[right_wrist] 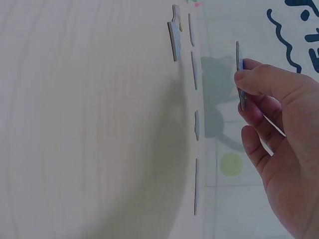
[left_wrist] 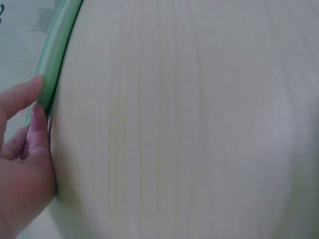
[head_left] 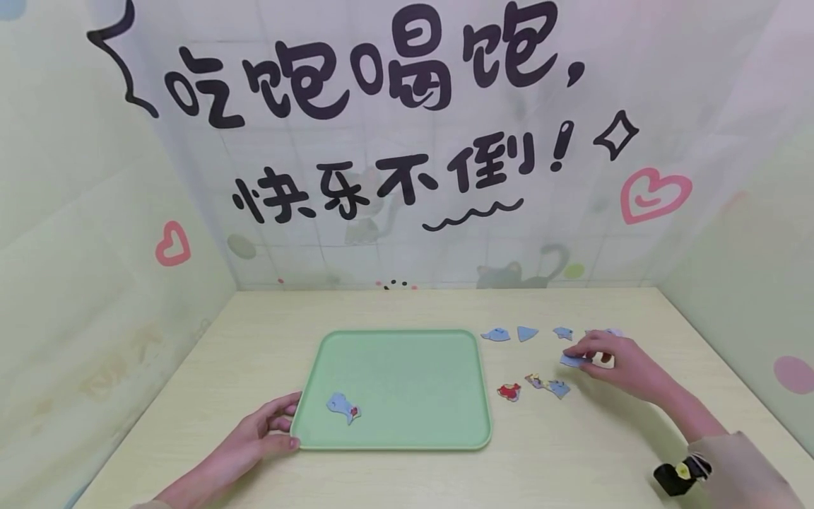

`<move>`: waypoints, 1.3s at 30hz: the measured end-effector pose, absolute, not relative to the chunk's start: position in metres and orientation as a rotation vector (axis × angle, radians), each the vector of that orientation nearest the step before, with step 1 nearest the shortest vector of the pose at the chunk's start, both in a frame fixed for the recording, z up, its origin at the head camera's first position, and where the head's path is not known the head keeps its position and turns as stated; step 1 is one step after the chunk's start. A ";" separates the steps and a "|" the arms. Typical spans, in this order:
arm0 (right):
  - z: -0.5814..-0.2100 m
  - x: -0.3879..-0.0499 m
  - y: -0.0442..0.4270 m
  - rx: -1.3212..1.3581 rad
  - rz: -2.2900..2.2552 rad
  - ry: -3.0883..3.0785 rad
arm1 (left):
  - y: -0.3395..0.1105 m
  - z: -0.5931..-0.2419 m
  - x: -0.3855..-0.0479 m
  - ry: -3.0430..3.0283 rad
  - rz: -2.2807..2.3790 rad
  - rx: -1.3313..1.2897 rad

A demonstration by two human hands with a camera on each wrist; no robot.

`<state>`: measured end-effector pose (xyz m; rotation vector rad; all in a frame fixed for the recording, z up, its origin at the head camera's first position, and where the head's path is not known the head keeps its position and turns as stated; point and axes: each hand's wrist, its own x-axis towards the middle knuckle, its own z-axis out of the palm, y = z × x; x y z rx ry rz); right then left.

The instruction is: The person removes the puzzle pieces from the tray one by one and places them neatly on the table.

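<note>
In the head view my right hand (head_left: 620, 362) pinches a flat blue puzzle piece (head_left: 574, 360) between thumb and fingers, above the table's right side. The right wrist view shows that piece (right_wrist: 240, 74) edge-on, held off the table. My left hand (head_left: 263, 428) grips the near left corner of a green tray (head_left: 394, 447), its thumb (left_wrist: 30, 92) against the rim. A blue piece with a red patch (head_left: 343, 406) lies on the tray, towards the left. A white piece with a brown patch (head_left: 605, 360) shows by the right fingers; I cannot tell whether it is held.
Right of the tray lie a pointed blue piece (head_left: 496, 334), a triangular blue piece (head_left: 527, 333), a small blue piece (head_left: 563, 333), a red piece (head_left: 509, 392) and mixed-colour pieces (head_left: 548, 384). Printed walls enclose the table (head_left: 280, 311) behind and at both sides.
</note>
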<state>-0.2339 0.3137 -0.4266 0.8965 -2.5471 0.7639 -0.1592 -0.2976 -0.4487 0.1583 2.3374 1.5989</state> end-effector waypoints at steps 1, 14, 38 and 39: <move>-0.428 -0.234 0.316 0.896 0.765 -2.543 | -0.298 -0.449 -0.159 2.337 1.600 0.157; -0.440 -0.232 0.339 0.885 0.844 -2.629 | -0.298 -0.449 -0.157 2.324 1.612 0.181; -0.448 -0.238 0.357 1.062 1.110 -2.764 | -0.296 -0.448 -0.157 2.327 1.614 0.173; -0.448 -0.239 0.357 1.065 1.115 -2.769 | -0.297 -0.448 -0.158 2.329 1.612 0.172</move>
